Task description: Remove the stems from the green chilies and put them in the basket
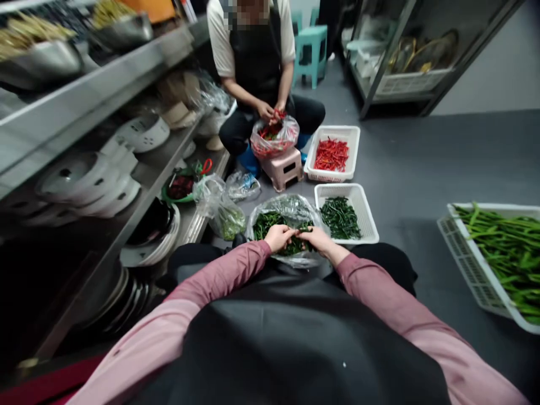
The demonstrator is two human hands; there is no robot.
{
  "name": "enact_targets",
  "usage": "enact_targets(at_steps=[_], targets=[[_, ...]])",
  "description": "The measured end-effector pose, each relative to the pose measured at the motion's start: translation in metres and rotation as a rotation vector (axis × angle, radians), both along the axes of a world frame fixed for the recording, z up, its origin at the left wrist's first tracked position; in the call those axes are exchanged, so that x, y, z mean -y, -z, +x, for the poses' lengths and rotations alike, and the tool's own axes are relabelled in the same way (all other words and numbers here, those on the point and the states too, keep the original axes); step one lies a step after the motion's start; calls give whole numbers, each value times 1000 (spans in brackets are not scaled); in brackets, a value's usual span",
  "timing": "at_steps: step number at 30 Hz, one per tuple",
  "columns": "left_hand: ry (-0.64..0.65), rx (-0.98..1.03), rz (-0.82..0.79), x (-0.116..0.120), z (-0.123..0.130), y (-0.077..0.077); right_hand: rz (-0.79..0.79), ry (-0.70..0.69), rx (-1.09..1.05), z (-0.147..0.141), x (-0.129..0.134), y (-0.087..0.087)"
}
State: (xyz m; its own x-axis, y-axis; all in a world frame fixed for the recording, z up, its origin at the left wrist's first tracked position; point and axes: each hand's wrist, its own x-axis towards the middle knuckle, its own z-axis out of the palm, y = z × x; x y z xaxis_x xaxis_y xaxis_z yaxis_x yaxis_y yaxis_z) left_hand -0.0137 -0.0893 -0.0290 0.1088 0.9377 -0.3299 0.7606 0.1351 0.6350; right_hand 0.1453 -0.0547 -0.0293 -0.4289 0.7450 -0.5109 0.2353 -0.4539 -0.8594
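My left hand (280, 238) and my right hand (317, 239) meet over an open clear plastic bag (291, 205) between my knees. The fingers of both are pinched together, almost touching. Dark green chili peppers (269, 224) fill the bag, and some show at my right fingers. A green chili seems pinched between the two hands, though my fingers hide most of it. Just beyond my right hand, a white plastic basket (368, 216) holds a pile of green chilies (340, 217).
Opposite me a person (261, 62) handles red chilies over a bag (276, 143) on a pink stool (282, 169). A basket of red chilies (332, 154) stands beside them. Metal shelving (169, 180) with dishes runs along the left. At right is a basket of long green vegetables (506, 253).
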Motion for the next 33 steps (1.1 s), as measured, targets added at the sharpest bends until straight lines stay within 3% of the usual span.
enact_targets(at_steps=[3,6,11,15,17,20,23,27,33], targets=[[-62,30,59,-3,-2,-7,-112,-53,-180,-3,4,3],[-44,-12,169,0,0,-8,-123,-76,-118,-5,8,9],[278,-429,291,6,2,-10,-136,-60,70,-6,14,12],[284,-546,155,17,-6,-17,-106,-70,131,-3,22,-4],[270,-541,81,21,-17,-14,-78,1,71,-2,14,-5],[243,-564,203,26,-35,-7,-119,160,4,2,-2,2],[264,-612,206,29,-41,-3,-172,189,-21,4,-9,2],[398,-660,245,22,-25,3,-180,167,-30,-1,-3,-3],[328,-699,254,0,6,24,-55,198,43,-5,-1,6]])
